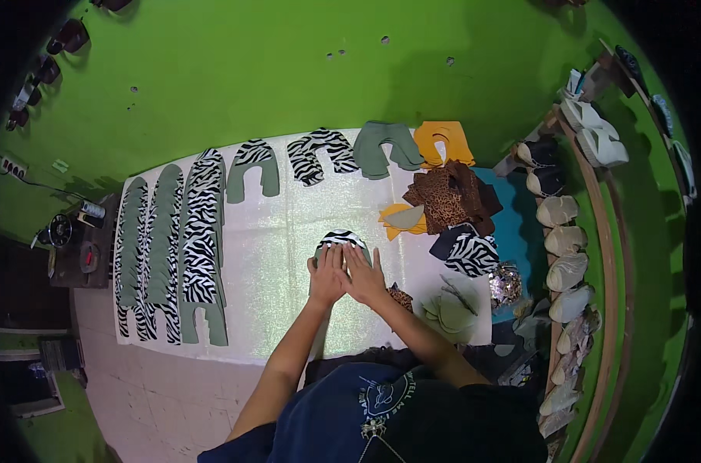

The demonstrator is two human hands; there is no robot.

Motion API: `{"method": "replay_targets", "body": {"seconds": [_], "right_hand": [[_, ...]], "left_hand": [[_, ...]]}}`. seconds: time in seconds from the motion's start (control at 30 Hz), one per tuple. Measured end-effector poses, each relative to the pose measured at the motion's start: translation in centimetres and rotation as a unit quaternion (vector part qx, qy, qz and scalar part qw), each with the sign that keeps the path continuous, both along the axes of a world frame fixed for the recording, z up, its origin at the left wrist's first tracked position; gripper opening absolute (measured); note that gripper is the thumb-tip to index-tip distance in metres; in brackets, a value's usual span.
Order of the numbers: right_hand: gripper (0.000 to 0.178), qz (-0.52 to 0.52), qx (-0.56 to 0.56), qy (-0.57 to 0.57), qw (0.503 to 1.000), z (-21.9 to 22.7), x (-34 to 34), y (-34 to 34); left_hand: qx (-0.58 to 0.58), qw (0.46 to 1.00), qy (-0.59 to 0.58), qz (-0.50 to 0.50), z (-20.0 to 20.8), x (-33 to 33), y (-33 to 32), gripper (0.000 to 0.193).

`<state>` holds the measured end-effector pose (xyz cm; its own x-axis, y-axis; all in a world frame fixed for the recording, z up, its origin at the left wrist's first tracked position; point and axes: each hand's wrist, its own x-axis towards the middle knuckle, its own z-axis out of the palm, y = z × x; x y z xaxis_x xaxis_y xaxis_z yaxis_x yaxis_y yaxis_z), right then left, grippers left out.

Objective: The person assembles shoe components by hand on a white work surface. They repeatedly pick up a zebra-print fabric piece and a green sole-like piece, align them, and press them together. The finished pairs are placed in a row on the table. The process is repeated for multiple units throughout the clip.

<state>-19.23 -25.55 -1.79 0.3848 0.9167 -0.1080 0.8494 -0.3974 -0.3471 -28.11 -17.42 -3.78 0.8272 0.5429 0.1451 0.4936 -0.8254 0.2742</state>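
Both hands lie flat with fingers spread, pressing down, not pinching. The left hand (326,276) and right hand (362,276) touch side by side on a zebra-striped cut piece (341,238) in the middle of a shiny white sheet (273,247). More zebra and green pieces (169,255) lie in rows at the left. The wall (250,69) is bright green. Pale shoe forms (563,255) line a wooden rack on the right.
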Motion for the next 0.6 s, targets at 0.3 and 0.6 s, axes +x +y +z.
{"method": "replay_targets", "body": {"seconds": [0.3, 0.6], "right_hand": [[0.066, -0.011, -0.003, 0.086, 0.996, 2.1, 0.2, 1.3], [0.072, 0.055, 0.111, 0.095, 0.988, -1.4, 0.4, 3.2]], "left_hand": [[-0.073, 0.997, 0.022, 0.017, 0.1, 0.1, 0.4, 0.062], [-0.046, 0.998, 0.038, -0.022, -0.2, -0.1, 0.8, 0.07]]}}
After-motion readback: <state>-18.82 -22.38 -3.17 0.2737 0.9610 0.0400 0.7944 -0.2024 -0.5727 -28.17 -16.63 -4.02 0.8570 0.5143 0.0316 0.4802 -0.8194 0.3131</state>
